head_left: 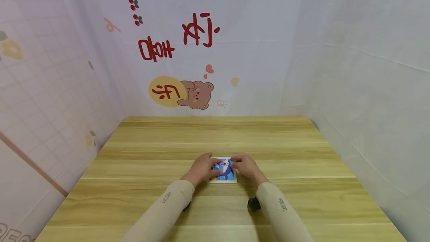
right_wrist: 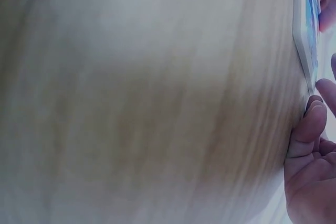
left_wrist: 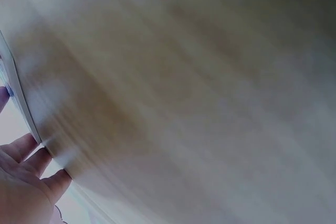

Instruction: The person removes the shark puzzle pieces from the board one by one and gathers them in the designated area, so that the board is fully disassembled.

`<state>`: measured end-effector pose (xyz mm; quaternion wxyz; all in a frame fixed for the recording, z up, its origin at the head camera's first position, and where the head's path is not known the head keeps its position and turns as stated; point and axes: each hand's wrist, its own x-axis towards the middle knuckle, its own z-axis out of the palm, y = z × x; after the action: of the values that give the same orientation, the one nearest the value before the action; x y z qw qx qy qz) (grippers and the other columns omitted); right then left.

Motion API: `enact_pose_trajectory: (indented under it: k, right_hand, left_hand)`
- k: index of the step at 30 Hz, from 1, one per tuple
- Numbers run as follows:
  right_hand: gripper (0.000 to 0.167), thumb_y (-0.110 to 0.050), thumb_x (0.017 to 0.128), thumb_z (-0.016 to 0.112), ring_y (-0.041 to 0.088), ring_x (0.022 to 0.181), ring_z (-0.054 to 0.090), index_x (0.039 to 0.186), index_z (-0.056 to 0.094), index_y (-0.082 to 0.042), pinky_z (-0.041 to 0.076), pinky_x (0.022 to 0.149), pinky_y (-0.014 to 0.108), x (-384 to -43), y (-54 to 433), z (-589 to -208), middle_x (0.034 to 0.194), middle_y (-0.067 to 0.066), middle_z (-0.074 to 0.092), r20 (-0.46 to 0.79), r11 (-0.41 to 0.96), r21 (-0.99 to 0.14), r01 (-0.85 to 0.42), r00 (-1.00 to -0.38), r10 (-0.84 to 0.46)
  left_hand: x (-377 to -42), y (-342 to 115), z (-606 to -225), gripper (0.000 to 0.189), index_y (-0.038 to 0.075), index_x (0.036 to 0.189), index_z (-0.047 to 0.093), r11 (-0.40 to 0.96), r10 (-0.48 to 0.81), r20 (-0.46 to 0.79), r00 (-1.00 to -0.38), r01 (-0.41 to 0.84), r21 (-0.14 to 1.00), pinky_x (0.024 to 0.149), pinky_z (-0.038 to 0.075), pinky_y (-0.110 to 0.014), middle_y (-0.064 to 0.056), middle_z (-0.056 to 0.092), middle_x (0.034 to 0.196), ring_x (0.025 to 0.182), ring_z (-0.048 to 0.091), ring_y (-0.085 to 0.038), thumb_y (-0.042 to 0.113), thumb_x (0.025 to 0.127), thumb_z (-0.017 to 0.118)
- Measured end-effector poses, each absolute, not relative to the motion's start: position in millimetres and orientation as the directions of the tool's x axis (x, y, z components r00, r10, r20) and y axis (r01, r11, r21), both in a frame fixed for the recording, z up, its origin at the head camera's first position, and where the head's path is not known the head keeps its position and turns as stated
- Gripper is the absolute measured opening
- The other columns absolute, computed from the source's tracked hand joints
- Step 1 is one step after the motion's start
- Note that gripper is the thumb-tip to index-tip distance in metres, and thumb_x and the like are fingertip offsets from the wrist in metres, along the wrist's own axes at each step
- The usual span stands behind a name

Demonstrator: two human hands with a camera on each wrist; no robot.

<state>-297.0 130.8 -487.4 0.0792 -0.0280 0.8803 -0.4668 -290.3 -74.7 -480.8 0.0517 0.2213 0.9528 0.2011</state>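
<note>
A small square picture puzzle (head_left: 229,176) with a white rim lies flat on the wooden table, showing a blue sea scene and a dark blue whale-like figure. My left hand (head_left: 202,169) rests at its left side, thumb and forefinger spread over the picture. In the left wrist view, the other fingers of that left hand (left_wrist: 31,174) lie beside the rim on the tabletop. At the upper right corner, my right hand (head_left: 248,167) touches the puzzle with its fingertips. The right wrist view shows the right hand (right_wrist: 312,166) close to the puzzle's edge (right_wrist: 302,30); whether it pinches a piece is unclear.
The wood-grain table (head_left: 285,141) reaches back to a white cloth wall (head_left: 262,77) printed with a bear and red characters. Cloth also hangs along both sides. A black wrist device (head_left: 254,203) shows under the right sleeve.
</note>
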Motion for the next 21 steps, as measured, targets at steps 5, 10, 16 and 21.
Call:
enact_pose_trajectory:
  k: [5,10,16,21]
  right_hand:
    - [0.031,-0.009,0.092,0.066,0.021,0.096,0.056,0.122,0.069,-0.002,0.046,0.09,0.041,-296.9,130.7,-483.9,0.122,0.012,0.067,-0.148,0.56,-0.827,0.051,-0.98,-0.13]
    - [0.034,-0.005,0.092,0.061,0.02,0.087,0.052,0.124,0.067,0.001,0.042,0.079,0.033,-297.4,131.8,-480.4,0.123,0.013,0.065,-0.172,0.551,-0.832,0.056,-0.972,-0.161]
    - [0.034,-0.003,0.089,0.058,0.022,0.097,0.052,0.121,0.069,-0.003,0.043,0.086,0.038,-298.5,132.5,-480.0,0.127,0.013,0.063,-0.216,0.528,-0.842,0.11,-0.966,-0.143]
    - [0.038,-0.002,0.087,0.058,0.022,0.096,0.053,0.123,0.069,-0.002,0.044,0.086,0.038,-298.1,131.0,-481.2,0.127,0.014,0.063,-0.199,0.528,-0.844,0.096,-0.97,-0.142]
  left_hand:
    - [-290.3,-75.1,-480.7,0.054,0.015,0.137,0.062,0.825,0.436,-0.014,-0.9,0.393,0.407,0.111,0.029,-0.054,-0.026,0.041,0.148,0.139,0.036,-0.042,0.042,0.091,0.07]
    - [-289.8,-75.2,-480.1,0.054,0.015,0.137,0.061,0.825,0.427,-0.023,-0.904,0.379,0.42,0.112,0.028,-0.054,-0.025,0.04,0.149,0.139,0.035,-0.042,0.042,0.091,0.07]
    - [-290.4,-74.3,-482.0,0.055,0.015,0.137,0.061,0.83,0.426,-0.034,-0.904,0.376,0.412,0.112,0.028,-0.053,-0.025,0.04,0.149,0.14,0.035,-0.041,0.043,0.091,0.07]
    - [-291.2,-74.2,-482.8,0.054,0.016,0.138,0.061,0.831,0.425,-0.023,-0.905,0.38,0.406,0.112,0.029,-0.052,-0.025,0.041,0.149,0.139,0.036,-0.04,0.043,0.091,0.07]
